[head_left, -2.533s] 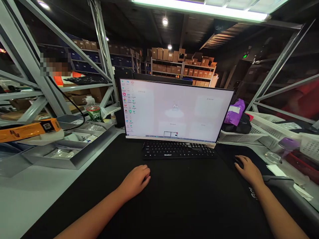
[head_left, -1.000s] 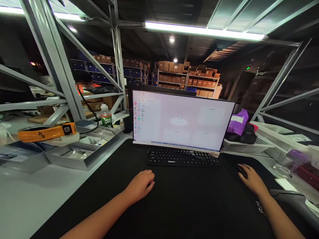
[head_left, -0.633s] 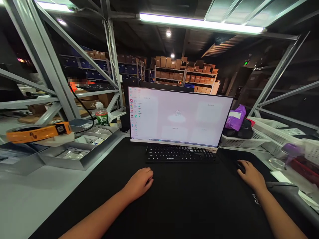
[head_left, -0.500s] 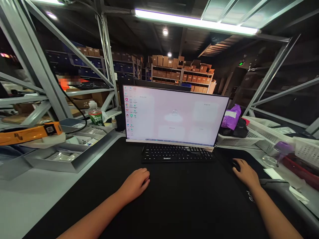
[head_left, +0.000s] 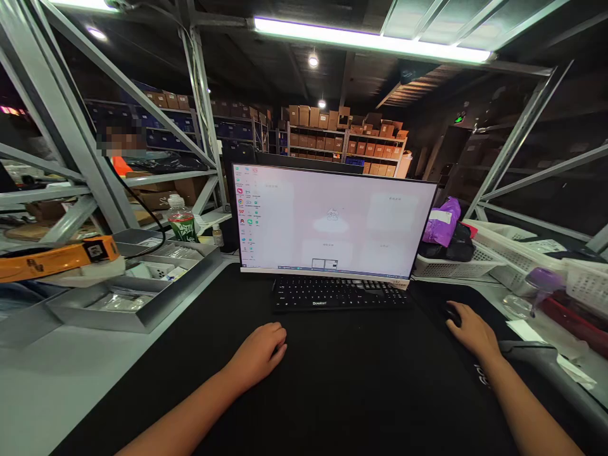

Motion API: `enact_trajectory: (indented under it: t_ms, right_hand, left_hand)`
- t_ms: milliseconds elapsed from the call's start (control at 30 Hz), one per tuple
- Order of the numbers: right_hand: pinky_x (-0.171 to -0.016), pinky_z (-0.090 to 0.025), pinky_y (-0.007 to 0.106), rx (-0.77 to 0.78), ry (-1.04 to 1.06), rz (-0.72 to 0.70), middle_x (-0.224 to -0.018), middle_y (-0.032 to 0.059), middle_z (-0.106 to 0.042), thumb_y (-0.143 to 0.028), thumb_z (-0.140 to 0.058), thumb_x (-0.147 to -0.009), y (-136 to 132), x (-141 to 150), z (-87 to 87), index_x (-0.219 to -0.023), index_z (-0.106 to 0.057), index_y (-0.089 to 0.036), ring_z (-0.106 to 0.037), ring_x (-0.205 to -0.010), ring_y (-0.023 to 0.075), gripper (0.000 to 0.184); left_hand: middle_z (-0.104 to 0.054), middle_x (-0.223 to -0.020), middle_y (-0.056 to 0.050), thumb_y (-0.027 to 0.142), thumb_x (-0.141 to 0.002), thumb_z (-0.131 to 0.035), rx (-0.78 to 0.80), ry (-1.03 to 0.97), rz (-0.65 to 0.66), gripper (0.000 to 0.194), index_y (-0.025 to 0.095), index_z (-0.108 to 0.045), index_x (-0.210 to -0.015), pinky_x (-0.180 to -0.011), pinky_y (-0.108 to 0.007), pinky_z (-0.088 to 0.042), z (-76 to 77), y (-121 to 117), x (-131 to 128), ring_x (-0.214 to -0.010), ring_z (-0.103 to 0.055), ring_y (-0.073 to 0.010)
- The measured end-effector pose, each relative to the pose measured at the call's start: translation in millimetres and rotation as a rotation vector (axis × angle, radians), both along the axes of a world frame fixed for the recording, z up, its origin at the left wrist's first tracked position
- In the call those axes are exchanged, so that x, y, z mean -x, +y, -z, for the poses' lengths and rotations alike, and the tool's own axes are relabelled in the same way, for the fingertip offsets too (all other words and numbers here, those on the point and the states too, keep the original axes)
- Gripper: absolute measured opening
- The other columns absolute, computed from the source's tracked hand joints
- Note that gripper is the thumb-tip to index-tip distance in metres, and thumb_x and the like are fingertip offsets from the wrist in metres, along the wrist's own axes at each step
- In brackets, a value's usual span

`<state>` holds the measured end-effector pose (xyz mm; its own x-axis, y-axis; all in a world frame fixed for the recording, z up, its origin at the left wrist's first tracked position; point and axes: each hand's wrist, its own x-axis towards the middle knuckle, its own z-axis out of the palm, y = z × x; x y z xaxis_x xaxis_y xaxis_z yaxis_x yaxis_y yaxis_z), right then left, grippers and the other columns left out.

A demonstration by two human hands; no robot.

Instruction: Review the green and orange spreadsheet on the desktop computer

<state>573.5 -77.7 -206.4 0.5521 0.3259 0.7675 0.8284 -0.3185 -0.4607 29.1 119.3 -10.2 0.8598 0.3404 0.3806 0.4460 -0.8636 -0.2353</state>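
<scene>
Pale workbench (head_left: 57, 386) under black desk mat (head_left: 361, 386): keyboard (head_left: 339, 294) at 12 o'clock, mouse (head_left: 451, 313) at 2, grey metal tray (head_left: 142, 323) at 10, white plastic basket (head_left: 456, 268) at 1, dark handheld scanner (head_left: 527, 349) at 3, along mat's edge.

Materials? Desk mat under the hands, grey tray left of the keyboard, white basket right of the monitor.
The desk mat looks like matte fabric-topped rubber: dull black, no glare, weave too fine to confirm. The grey tray looks like sheet metal: crisp folded edges, soft sheen. The white basket looks like moulded plastic: even lattice of small holes.
</scene>
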Motion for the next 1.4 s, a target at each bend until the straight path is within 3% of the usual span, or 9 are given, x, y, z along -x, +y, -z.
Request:
enact_trajectory:
  t_ms: [333, 667, 867, 967, 1167, 1400]
  right_hand:
    - [-0.106, -0.041, 0.039, -0.053, -0.066, -0.001, -0.126, 0.0101, -0.056, -0.042, -0.04, -0.08, 11.4, -15.9, 14.6, -0.127, -0.057, -0.011, -0.054, -0.117, 0.0243, 0.059]
    - [-0.105, -0.041, 0.042, 0.109, 0.074, 0.015, -0.131, 0.0099, -0.054, -0.046, -0.035, -0.077, -5.7, 12.2, -11.5, -0.132, -0.056, -0.009, -0.054, -0.116, 0.0269, 0.07]
    - [-0.108, -0.04, 0.039, 0.016, 0.009, 0.011, -0.128, 0.009, -0.056, -0.046, -0.035, -0.08, 2.1, -2.1, 3.7, -0.13, -0.056, -0.01, -0.053, -0.119, 0.0238, 0.066]
    - [-0.105, -0.042, 0.042, 0.048, 0.027, 0.026, -0.129, 0.0075, -0.056, -0.047, -0.036, -0.079, 3.8, -5.0, 6.0, -0.132, -0.056, -0.013, -0.054, -0.118, 0.0252, 0.066]
    - [-0.106, -0.041, 0.04, -0.042, -0.058, -0.019, -0.123, 0.0131, -0.059, -0.043, -0.039, -0.077, 10.3, -14.8, 10.9, -0.124, -0.06, -0.007, -0.055, -0.115, 0.0253, 0.063]
    - [-0.1, -0.044, 0.042, 0.002, -0.03, 0.039, -0.13, 0.0089, -0.054, -0.043, -0.041, -0.082, 8.6, -11.2, 13.3, -0.13, -0.058, -0.015, -0.053, -0.115, 0.0251, 0.058]
  left_hand:
    - [-0.053, -0.086, -0.004, 0.02, -0.092, -0.046, -0.003, -0.005, 0.011, 0.017, 0.013, -0.049, -0.076, -0.078, -0.033, -0.038, 0.2, 0.6, 1.5, -0.08, -0.047, -0.0156]
    - [-0.053, -0.086, -0.004, 0.02, -0.091, -0.047, -0.008, -0.009, 0.008, 0.017, 0.013, -0.049, -0.076, -0.077, -0.032, -0.037, -0.1, -0.2, 0.7, -0.08, -0.047, -0.0155]
    - [-0.053, -0.086, -0.005, 0.021, -0.092, -0.045, -0.005, 0.01, -0.003, 0.018, 0.013, -0.048, -0.075, -0.075, -0.032, -0.037, -1.2, -1.7, 0.3, -0.081, -0.047, -0.0164]
    - [-0.053, -0.087, -0.004, 0.021, -0.091, -0.046, 0.01, 0.003, -0.008, 0.017, 0.013, -0.049, -0.076, -0.076, -0.032, -0.037, -0.8, -0.7, 0.8, -0.081, -0.048, -0.0157]
    - [-0.053, -0.087, -0.004, 0.022, -0.091, -0.046, 0.011, -0.003, -0.004, 0.018, 0.013, -0.05, -0.076, -0.077, -0.032, -0.038, -0.4, -0.7, 1.3, -0.082, -0.049, -0.0155]
    - [-0.053, -0.085, -0.005, 0.023, -0.092, -0.044, 0.007, -0.001, 0.012, 0.02, 0.013, -0.049, -0.075, -0.076, -0.032, -0.037, -1.1, -1.4, 1.1, -0.079, -0.048, -0.0154]
